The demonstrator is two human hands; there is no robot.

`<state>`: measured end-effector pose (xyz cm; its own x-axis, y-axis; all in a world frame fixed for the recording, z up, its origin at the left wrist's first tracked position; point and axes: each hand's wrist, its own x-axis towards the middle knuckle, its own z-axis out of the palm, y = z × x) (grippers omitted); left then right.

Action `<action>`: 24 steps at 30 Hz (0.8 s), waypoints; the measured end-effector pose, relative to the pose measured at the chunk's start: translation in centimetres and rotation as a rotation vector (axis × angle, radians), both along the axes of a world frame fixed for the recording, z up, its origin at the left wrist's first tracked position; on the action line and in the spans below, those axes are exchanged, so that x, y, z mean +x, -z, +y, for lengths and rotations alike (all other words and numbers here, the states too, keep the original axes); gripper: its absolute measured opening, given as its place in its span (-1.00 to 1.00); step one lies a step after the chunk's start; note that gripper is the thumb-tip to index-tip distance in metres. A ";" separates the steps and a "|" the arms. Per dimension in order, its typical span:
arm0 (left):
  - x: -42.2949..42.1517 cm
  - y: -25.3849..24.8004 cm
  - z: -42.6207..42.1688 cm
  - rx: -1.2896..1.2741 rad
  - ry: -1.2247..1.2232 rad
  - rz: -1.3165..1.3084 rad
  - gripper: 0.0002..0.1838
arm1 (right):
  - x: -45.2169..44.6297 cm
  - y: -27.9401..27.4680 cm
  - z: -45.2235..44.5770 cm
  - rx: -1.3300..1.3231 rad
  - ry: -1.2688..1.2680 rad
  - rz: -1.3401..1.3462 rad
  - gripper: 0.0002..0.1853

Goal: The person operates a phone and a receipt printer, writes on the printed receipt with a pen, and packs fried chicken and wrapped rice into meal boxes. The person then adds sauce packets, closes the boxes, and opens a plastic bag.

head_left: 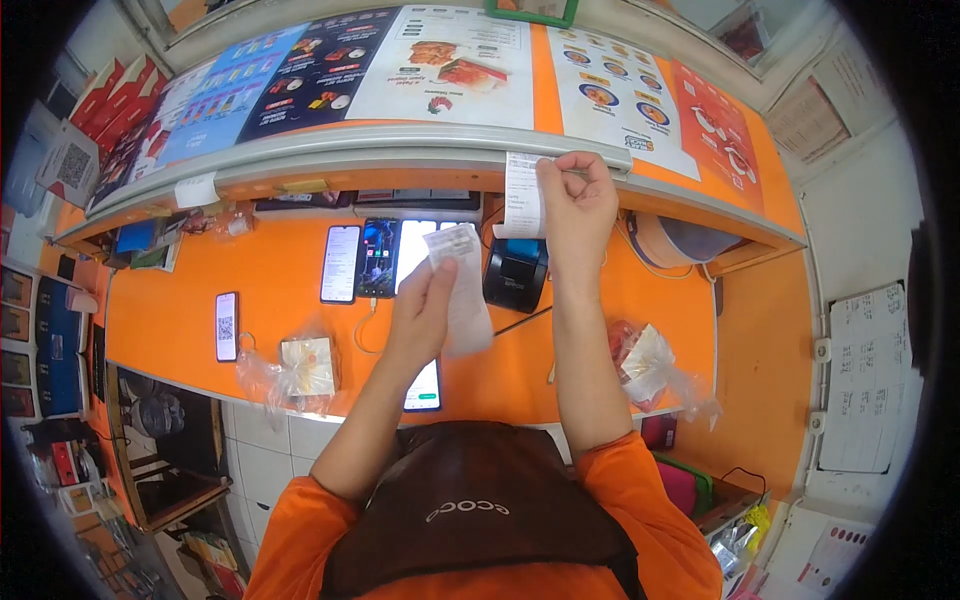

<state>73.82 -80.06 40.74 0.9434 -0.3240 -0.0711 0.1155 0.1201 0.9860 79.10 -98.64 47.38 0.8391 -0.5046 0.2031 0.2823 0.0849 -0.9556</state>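
Observation:
My left hand (422,315) pinches a long white receipt (468,310) that hangs over the counter. My raised right hand (582,205) has its fingers closed on a second receipt (523,195) at the shelf's metal edge strip (420,143); whether the strip itself grips that paper I cannot tell. Just below the second receipt stands a small black receipt printer (516,275). Several phones lie close to my left hand, among them a lit phone (340,263) and a dark-screened phone (379,257). Another phone (424,388) is partly hidden under my left forearm.
A phone with a QR code (227,326) lies at the left of the orange counter (180,300). Plastic-bagged packages sit on both sides, a left bag (307,367) and a right bag (645,360). Menu sheets (440,65) cover the shelf above. A round container (660,243) stands under it.

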 end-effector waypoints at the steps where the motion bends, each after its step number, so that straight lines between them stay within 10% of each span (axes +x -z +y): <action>1: -0.2 -0.8 -0.1 -0.109 -0.018 0.051 -0.56 | 0.1 -0.2 0.2 -0.022 0.022 0.007 -0.87; 24: 1.7 -2.8 1.0 -0.293 -0.169 0.107 -0.58 | 0.8 0.3 4.1 -0.146 -0.043 -0.004 -0.89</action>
<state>75.57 -79.03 43.56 0.9776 -0.1852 -0.0996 0.1708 0.4226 0.8901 79.93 -94.54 47.04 0.8582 -0.4335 0.2751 0.2852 -0.0430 -0.9575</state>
